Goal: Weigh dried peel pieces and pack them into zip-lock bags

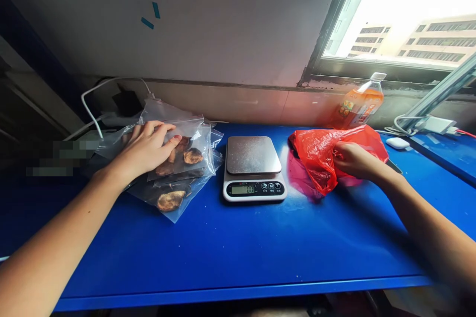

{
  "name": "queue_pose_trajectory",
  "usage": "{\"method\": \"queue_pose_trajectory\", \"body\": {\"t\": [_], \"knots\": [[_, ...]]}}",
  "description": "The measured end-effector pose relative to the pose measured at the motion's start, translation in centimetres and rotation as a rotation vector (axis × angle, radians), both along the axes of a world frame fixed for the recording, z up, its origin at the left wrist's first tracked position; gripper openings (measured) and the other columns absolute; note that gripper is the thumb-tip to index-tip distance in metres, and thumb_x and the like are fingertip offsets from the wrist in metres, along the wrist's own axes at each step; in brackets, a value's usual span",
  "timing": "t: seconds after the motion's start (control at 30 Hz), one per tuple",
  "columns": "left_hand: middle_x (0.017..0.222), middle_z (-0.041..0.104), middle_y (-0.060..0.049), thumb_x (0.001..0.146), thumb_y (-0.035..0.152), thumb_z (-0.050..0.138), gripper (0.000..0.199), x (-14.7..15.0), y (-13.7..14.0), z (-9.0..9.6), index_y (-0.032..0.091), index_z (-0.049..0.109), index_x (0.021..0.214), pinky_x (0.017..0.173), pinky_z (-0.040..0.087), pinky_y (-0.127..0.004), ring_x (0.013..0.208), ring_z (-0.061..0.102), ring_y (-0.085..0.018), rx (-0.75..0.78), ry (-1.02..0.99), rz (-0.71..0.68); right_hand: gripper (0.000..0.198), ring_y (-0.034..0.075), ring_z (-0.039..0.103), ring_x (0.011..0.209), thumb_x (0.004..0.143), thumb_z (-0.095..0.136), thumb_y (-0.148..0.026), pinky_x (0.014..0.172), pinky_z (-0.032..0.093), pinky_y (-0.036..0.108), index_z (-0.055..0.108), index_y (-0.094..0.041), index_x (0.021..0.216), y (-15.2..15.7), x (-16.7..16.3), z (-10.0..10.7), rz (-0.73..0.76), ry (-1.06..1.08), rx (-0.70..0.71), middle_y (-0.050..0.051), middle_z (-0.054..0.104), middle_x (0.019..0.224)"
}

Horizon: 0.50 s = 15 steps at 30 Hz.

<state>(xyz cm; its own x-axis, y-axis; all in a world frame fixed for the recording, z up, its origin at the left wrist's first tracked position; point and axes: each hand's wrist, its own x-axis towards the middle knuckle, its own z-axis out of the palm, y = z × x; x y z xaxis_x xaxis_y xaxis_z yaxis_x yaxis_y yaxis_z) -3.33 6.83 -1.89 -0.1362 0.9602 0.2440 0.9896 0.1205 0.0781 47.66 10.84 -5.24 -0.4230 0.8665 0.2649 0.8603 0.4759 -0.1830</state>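
Touching at least two clear bags (192, 171): left hand (148, 147), grip apart; touching one red bag (316, 151): right hand (348, 158), grip unclear.

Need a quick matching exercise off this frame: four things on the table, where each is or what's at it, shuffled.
Things:
1. Scale
2. Red bag
3. Clear bags
4. Bottle

Places and states:
A. Under the left hand
B. Orange, near the wall
C. Between the two hands
D. Touched by the right hand

Right pairs: 1-C, 2-D, 3-A, 4-B
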Motion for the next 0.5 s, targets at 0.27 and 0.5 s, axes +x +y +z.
{"method": "queue_pose_trajectory", "body": {"t": [0.27,0.5], "knots": [[0.148,0.042,-0.009,0.098,0.053,0.026,0.053,0.01,0.00,-0.08,0.027,0.051,0.138,0.114,0.029,-0.057,0.137,0.036,-0.037,-0.032,0.014,-0.029,0.017,0.016,0.052,0.061,0.080,0.046,-0.032,0.057,0.040,0.027,0.053,-0.019,0.070,0.06,0.08,0.16,0.033,-0.002,-0.036,0.007,0.066,0.072],[0.150,0.041,-0.009,0.098,0.053,0.025,0.054,-0.23,-0.07,0.23,0.027,0.049,0.139,0.114,0.027,-0.059,0.137,0.035,-0.038,-0.055,0.014,-0.043,0.016,0.014,0.047,0.056,0.079,0.047,-0.028,0.054,0.036,0.027,0.048,-0.020,0.065,0.15,0.23,-0.06,0.014,-0.015,-0.029,0.005,0.062,0.065]]}}
